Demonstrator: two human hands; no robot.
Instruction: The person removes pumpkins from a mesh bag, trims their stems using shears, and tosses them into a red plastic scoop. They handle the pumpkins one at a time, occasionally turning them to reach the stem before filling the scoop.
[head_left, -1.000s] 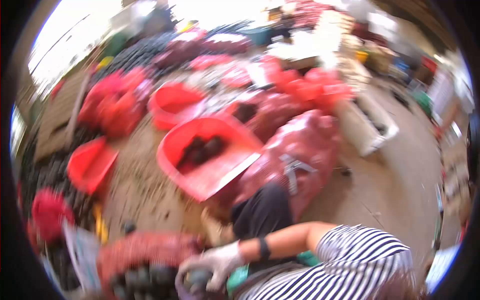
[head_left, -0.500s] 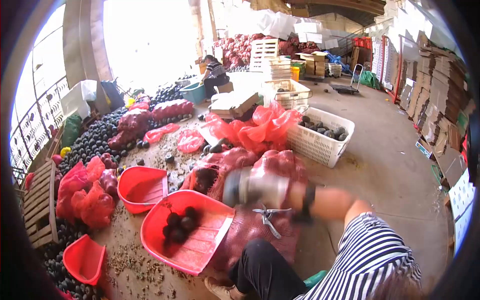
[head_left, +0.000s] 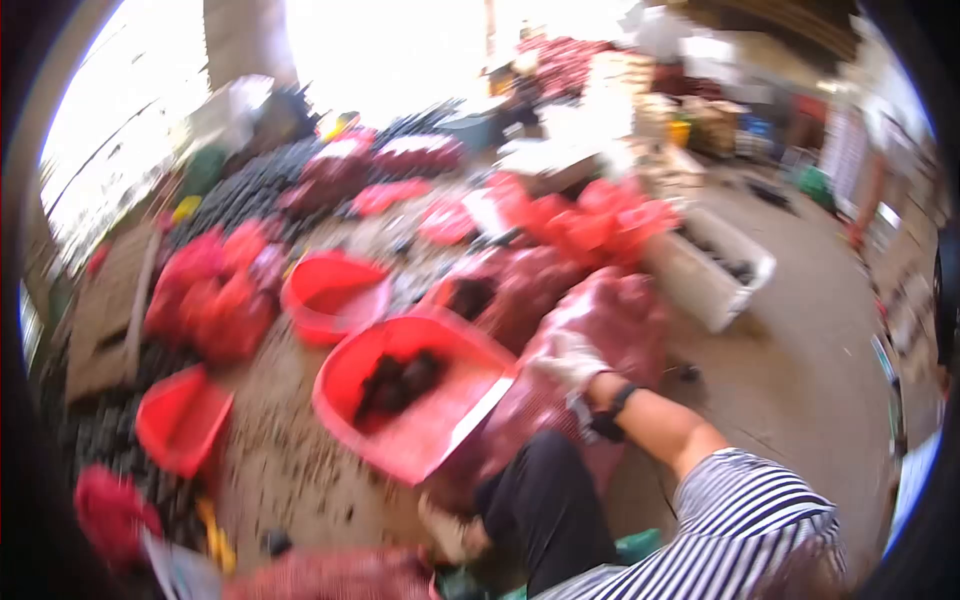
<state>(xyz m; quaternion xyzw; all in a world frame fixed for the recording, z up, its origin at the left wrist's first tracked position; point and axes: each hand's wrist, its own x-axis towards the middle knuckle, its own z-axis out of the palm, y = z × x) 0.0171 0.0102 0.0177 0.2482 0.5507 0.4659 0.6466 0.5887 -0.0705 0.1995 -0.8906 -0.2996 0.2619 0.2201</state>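
My right hand (head_left: 570,362), in a whitish glove, is down at a red mesh bag (head_left: 625,305). It covers the spot where the pruning shears lay. A blurred greyish bit, perhaps a shears handle, shows below the wrist. Motion smears the fingers, so their grip cannot be told. Left of the hand lies a large red plastic scoop (head_left: 470,400) with several dark round fruits (head_left: 400,380), apparently avocados. My left hand is out of view.
Two more red scoops, one upper (head_left: 335,300) and one lower left (head_left: 185,420), lie on the littered floor. A white crate (head_left: 715,265) of dark fruit stands at right. Red mesh bags (head_left: 215,290) and a wooden pallet (head_left: 110,310) are at left. Behind spreads a dark fruit heap (head_left: 245,205).
The view has swung left and down, so the scene sits farther right and higher. My right hand has moved from beside the scoop back over the shears, which are now mostly hidden.
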